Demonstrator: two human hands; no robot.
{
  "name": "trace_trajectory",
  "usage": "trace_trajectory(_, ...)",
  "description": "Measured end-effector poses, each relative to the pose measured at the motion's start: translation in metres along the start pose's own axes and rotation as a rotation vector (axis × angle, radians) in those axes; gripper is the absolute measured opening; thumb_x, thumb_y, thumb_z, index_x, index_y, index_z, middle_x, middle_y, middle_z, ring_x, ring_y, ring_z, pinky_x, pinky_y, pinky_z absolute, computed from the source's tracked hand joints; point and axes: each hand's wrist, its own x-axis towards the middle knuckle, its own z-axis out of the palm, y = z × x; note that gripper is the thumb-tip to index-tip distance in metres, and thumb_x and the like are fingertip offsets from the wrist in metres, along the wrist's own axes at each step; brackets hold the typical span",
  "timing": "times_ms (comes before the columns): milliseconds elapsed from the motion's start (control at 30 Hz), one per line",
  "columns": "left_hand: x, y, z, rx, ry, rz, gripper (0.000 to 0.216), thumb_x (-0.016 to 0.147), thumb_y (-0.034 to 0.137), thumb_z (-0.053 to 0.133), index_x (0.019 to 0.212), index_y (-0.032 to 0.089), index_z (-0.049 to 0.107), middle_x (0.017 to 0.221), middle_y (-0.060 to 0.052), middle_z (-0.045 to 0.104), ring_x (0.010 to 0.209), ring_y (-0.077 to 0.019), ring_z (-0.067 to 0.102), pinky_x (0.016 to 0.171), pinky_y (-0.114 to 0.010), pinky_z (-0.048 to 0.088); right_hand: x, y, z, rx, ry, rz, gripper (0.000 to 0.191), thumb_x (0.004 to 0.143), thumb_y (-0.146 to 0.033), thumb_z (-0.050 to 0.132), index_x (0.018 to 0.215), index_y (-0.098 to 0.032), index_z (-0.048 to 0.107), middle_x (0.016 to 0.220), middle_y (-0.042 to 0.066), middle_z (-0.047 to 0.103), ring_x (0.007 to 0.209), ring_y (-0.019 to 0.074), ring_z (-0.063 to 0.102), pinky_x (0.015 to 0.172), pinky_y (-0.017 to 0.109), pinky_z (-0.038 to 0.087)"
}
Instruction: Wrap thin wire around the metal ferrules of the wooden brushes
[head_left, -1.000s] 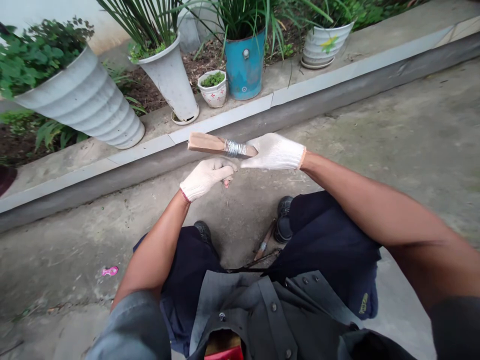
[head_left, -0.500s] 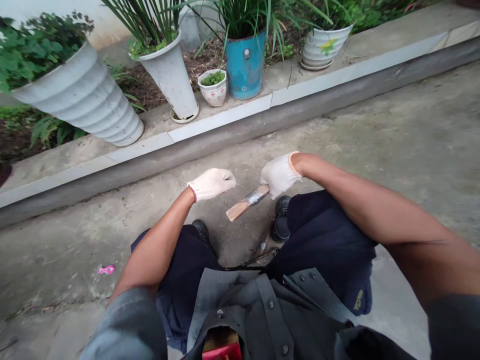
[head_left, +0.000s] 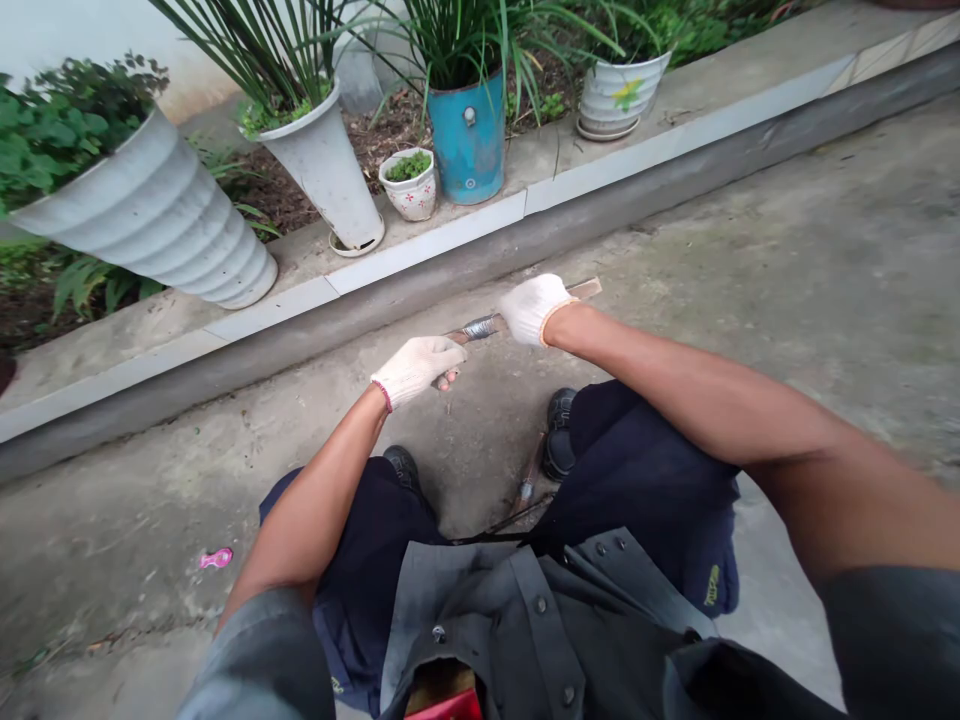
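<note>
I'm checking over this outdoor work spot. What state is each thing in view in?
right hand: white-gloved, closed around the wooden strip
wooden strip: held in the air, lengthwise across the view
silver binding: wrapped around the strip
left hand: white-gloved, curled at the strip's near end, contact unclear
blue metal pot: upright, planted, paint worn
small floral pot: upright, planted

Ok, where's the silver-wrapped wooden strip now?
In the head view, the flat silver-wrapped wooden strip runs between the white-gloved left hand and right hand, over concrete ground just below the grey kerb.
</note>
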Motion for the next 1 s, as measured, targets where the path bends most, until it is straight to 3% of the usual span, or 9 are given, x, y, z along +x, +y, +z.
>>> trace_trajectory(100, -0.003, 0.005, 0.002, 0.031, -0.013, 0.037, 0.02, 0.086, 0.034, 0.067, 0.086, 0.015, 0.069, 0.067, -0.002, 0.066, 0.052, -0.0092, 0.058, 0.051, -0.02, 0.048, 0.0, 0.0, -0.005, -0.066, 0.052, 0.057, 0.032, 0.082, -0.026, 0.063, 0.107, -0.011, 0.077, 0.101, 0.023, 0.073, 0.105, 0.0396, 0.066, 0.088, 0.048, 0.045)
trace_trajectory(233, -0.002, 0.001, 0.002, 0.006, -0.032, 0.075, 0.025, 0.088, 0.034, 0.065, 0.101, 0.013, 0.07, 0.074, -0.003, 0.068, 0.061, -0.0105, 0.062, 0.058, -0.022, 0.053, 0.004, 0.002, -0.008, -0.002, 0.102, 0.046, 0.034, 0.084, -0.034, 0.062, 0.107, -0.013, 0.076, 0.098, 0.021, 0.073, 0.099, 0.0364, 0.067, 0.085, 0.044, 0.046)
trace_trajectory(367, 0.004, -0.009, 0.0, -0.012, -0.049, 0.082, 0.024, 0.089, 0.032, 0.062, 0.103, 0.013, 0.069, 0.077, -0.003, 0.068, 0.063, -0.0103, 0.063, 0.062, -0.024, 0.055, 0.001, 0.004, -0.017, 0.077, 0.155, 0.033, 0.037, 0.087, -0.042, 0.06, 0.106, -0.013, 0.075, 0.094, 0.019, 0.073, 0.095, 0.0314, 0.068, 0.082, 0.038, 0.045)
trace_trajectory(567, 0.003, -0.009, 0.0, 0.038, -0.122, 0.109, 0.025, 0.09, 0.034, 0.061, 0.103, 0.014, 0.069, 0.083, -0.004, 0.071, 0.071, -0.0114, 0.067, 0.07, -0.025, 0.057, -0.012, 0.002, -0.029, 0.104, 0.151, -0.04, 0.045, 0.086, -0.054, 0.057, 0.105, -0.017, 0.074, 0.088, 0.013, 0.072, 0.082, 0.025, 0.067, 0.067, 0.031, 0.042)
trace_trajectory(733, 0.004, -0.011, -0.001, 0.064, -0.169, 0.107, 0.023, 0.09, 0.031, 0.06, 0.102, 0.014, 0.068, 0.084, -0.004, 0.071, 0.073, -0.0112, 0.068, 0.072, -0.024, 0.057, -0.023, 0.003, -0.033, 0.125, 0.136, -0.197, 0.04, 0.082, -0.056, 0.06, 0.092, -0.019, 0.072, 0.075, 0.007, 0.068, 0.068, 0.0189, 0.061, 0.058, 0.028, 0.035)
trace_trajectory(867, 0.003, -0.009, 0.003, 0.041, -0.21, 0.081, 0.019, 0.087, 0.03, 0.064, 0.096, 0.015, 0.069, 0.084, -0.004, 0.072, 0.075, -0.0124, 0.068, 0.074, -0.025, 0.056, -0.034, 0.004, -0.032, 0.272, 0.035, -0.351, 0.035, 0.079, -0.053, 0.064, 0.083, -0.018, 0.068, 0.065, -0.001, 0.062, 0.06, 0.0124, 0.053, 0.055, 0.025, 0.032)
trace_trajectory(1000, 0.003, -0.008, 0.0, 0.071, -0.249, 0.165, 0.015, 0.081, 0.03, 0.07, 0.085, 0.017, 0.07, 0.081, -0.004, 0.073, 0.079, -0.0163, 0.069, 0.074, -0.024, 0.053, -0.046, 0.0, -0.031, 0.476, -0.254, -0.472, 0.031, 0.077, -0.049, 0.068, 0.084, -0.019, 0.066, 0.065, -0.003, 0.063, 0.056, 0.0104, 0.053, 0.053, 0.023, 0.033)
